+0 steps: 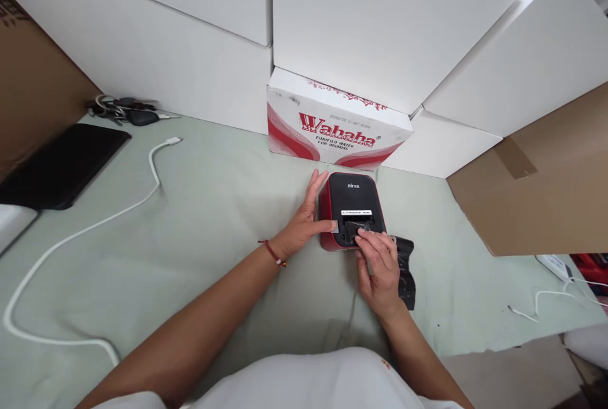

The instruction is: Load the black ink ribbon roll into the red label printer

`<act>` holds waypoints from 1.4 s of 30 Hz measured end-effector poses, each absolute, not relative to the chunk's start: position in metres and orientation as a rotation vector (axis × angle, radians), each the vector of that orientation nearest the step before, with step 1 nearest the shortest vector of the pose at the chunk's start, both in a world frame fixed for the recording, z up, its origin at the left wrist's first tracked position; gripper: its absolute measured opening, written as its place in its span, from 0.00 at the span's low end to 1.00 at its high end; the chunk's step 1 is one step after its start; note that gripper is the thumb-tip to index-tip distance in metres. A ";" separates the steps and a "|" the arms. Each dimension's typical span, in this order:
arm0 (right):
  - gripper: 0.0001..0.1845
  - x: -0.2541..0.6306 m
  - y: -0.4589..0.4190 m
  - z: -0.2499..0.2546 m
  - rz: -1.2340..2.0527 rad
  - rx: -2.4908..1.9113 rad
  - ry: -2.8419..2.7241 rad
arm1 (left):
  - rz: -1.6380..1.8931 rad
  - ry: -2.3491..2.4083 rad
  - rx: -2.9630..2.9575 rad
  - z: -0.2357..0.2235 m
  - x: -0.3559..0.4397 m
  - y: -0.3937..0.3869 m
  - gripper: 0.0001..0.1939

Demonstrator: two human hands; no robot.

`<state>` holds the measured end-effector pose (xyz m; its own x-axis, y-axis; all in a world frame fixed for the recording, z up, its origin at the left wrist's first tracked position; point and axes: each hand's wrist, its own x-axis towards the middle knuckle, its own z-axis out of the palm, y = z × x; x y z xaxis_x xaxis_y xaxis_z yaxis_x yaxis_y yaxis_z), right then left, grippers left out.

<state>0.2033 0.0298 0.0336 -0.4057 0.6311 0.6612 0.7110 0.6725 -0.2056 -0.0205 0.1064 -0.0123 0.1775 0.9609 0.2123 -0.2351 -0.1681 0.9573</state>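
Observation:
A small printer-like device (354, 197), black on top with red sides, stands on the cloth-covered table. My left hand (306, 222) lies along its left side with fingers stretched out, its thumb on a grey square near the slot. At the front opening, the fingertips of my right hand (380, 263) are pressed together on a dark glossy piece (352, 230); its far end is hidden in the slot. A white label strip (356, 213) runs just above the opening. Beside and partly behind my right hand, a wavy black strip (407, 270) lies on the cloth.
A Wahaha carton (337, 130) stands right behind the device, against large white boxes (380, 23). Leftward are a white cable (61, 241), a black tablet-like slab (71, 162) and keys (128, 110). A brown cardboard box (536, 187) and another white cable (546, 295) are at right.

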 end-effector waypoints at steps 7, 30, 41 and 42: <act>0.15 0.211 0.047 0.069 0.060 -0.987 -2.171 | 1.231 0.768 1.398 -0.015 -0.022 0.106 0.55; 0.26 0.240 0.114 0.194 0.628 -1.637 -2.380 | 1.220 0.877 1.568 -0.017 -0.025 0.114 0.54; 0.21 0.305 0.080 0.100 0.796 -1.861 -2.222 | 1.296 0.829 1.455 -0.028 -0.017 0.115 0.56; 0.22 0.309 0.080 0.092 0.697 -1.911 -2.173 | 1.284 0.826 1.451 -0.026 -0.018 0.114 0.56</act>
<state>0.3087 0.0803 0.0924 -0.1675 0.9695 -0.1787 0.8924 0.0721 -0.4454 -0.0185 0.1141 -0.0260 0.2065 0.9322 0.2973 -0.1161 -0.2784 0.9534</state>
